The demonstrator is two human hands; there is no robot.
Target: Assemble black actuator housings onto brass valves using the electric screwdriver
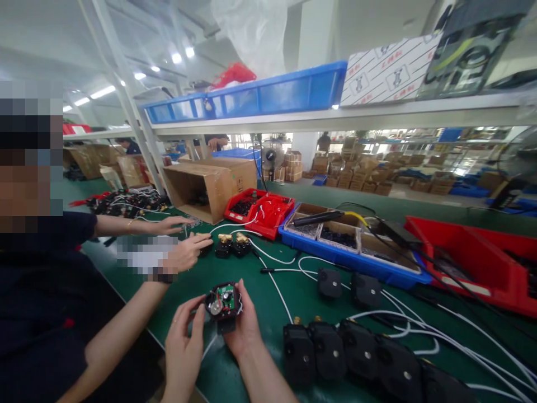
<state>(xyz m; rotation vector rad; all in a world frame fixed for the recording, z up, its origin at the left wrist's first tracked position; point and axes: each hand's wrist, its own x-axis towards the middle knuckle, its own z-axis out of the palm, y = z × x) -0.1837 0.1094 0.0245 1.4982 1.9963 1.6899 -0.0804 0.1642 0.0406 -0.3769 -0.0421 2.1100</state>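
Low in the view, both my hands hold a small black housing [224, 303] with a green circuit board showing in its open face. My left hand [184, 344] pinches its left side with thumb and fingertips. My right hand [246, 329] wraps round its right side. A white wire runs from the part across the green table [293, 291]. A row of similar black housings [361, 352] with white cables lies just to the right. Two more black parts with brass fittings [232, 244] sit further back.
A co-worker sits at the left, hands [187, 252] on the table near those brass-fitted parts. Behind stand an open cardboard box [205, 190], a red tray [260, 211], a blue tray [348, 238] and a red bin [474, 260]. A shelf with blue bins runs overhead.
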